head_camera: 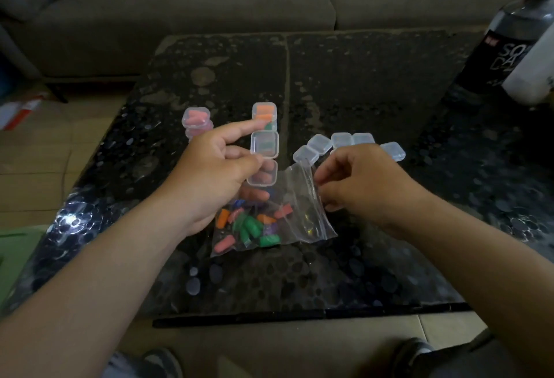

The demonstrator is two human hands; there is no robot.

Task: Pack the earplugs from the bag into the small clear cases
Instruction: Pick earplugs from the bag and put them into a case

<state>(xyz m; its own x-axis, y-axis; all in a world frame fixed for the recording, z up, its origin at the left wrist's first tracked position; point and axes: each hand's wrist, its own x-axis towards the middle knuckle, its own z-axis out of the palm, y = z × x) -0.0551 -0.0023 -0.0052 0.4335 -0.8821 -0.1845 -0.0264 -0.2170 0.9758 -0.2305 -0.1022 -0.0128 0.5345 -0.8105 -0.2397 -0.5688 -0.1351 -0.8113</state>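
A: Where's the bag?

B: The bag (302, 218) lies on the surface (374, 83), centre, nr the front edge, btwn the two hands. Clear zip type. Loose earplugs (251, 224) are bunched in its left half: orange, green, pink, plus a bit of purple & blue.

A: Hands?

B: The right hand (365, 179) has a narrow grip, fingertips pinching the bag's right-hand edge. The left hand (209, 173) has its grip closed on the held case (262, 173), thumb on top, curled fingers under, index stuck out straight. That case sits over the bag's far left corner w/ pinkish plugs inside. Lid up or down, can't tell.

A: Other cases?

B: Filled ones are beyond the left hand. The pink cases (196, 118), two of them, one on the other, are furthest left. The orange case (263, 110) is at the index tip, w/ another green-filled one at its near edge; stacked or side by side, can't tell. The green case (264, 145) is just nearer, beside the thumb, right above the held case.

A: Empties?

B: The empty cases (341, 139) form a loose arc beyond the right hand, approx five in view, several touching, some partly hidden by the knuckles.

A: Bkgd?

B: A sofa (180, 3) stands behind the surface. A dark bottle (503, 47) w/ white lettering is at the far right, next to sth white. Tiled floor (45, 152) on the left, shoes (162, 362) at the bottom.
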